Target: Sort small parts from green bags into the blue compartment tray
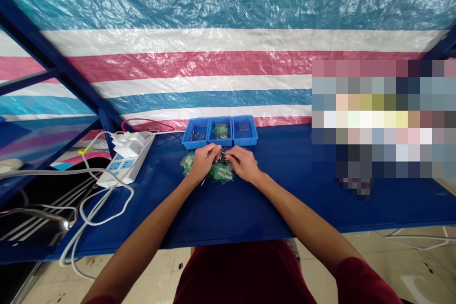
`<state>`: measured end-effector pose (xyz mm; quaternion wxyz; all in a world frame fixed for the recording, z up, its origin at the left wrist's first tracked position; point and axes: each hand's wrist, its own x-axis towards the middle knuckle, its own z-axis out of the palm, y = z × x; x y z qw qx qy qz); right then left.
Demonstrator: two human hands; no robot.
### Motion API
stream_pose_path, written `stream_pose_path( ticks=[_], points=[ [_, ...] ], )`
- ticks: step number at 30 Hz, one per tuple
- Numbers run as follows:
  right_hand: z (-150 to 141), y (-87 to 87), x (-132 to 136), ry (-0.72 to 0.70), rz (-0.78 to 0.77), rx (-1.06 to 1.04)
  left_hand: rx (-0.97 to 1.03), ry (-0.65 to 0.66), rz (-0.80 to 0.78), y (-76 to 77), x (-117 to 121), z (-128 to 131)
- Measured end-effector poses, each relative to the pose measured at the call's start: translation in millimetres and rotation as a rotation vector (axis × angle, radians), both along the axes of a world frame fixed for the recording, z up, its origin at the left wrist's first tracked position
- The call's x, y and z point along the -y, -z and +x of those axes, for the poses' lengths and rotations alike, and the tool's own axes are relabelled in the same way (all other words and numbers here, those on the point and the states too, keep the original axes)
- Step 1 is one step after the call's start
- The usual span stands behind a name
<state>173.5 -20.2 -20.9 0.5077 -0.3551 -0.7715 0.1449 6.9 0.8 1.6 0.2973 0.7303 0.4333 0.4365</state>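
My left hand (pixel 204 160) and my right hand (pixel 243 160) meet over the blue table, fingers pinched closed close to each other. Between the fingertips is a cluster of small dark, shiny metal pieces (pixel 223 154); which piece each hand grips is too small to make out. Beneath and beside the hands lie green-tinted clear plastic bags (pixel 221 172), some with small pieces inside. A thin rod-like piece (pixel 203 181) pokes out below my left hand. Just beyond stand three blue bins: the left bin (pixel 185 141) holds several slim metal pins, the middle bin (pixel 220 142) greenish bags, the right bin (pixel 251 142) a small flat item.
A white power strip (pixel 132 166) with plugged-in chargers (pixel 128 143) sits left on the table (pixel 249 213), its white cables (pixel 103 199) looping over the front edge. Striped plastic sheeting (pixel 213 38) hangs behind. A blue frame post (pixel 71 76) slants at left. The right side is pixelated.
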Motion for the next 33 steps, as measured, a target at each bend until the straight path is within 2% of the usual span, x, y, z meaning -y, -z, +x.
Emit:
stream_pose_path(
  ticks=[11,18,21,25,33],
  points=[
    [-0.7,-2.4,3.5,0.024,-0.025,0.04,-0.007,-0.016,0.017,1.0,2.1,1.6],
    [0.5,-2.6,1.7,0.205,-0.039,-0.058,0.08,-0.026,0.109,5.1,0.3,-1.3],
    [1.0,-3.3,1.6,0.176,-0.045,-0.056,0.061,-0.053,0.161,5.4,0.2,-1.8],
    [1.7,-4.5,2.8,0.124,-0.055,-0.033,0.02,-0.025,0.179,6.2,-0.8,-2.1],
    [2.0,-6.1,3.7,0.04,-0.023,-0.01,0.043,0.061,0.045,3.3,-0.6,-1.1]
  ],
)
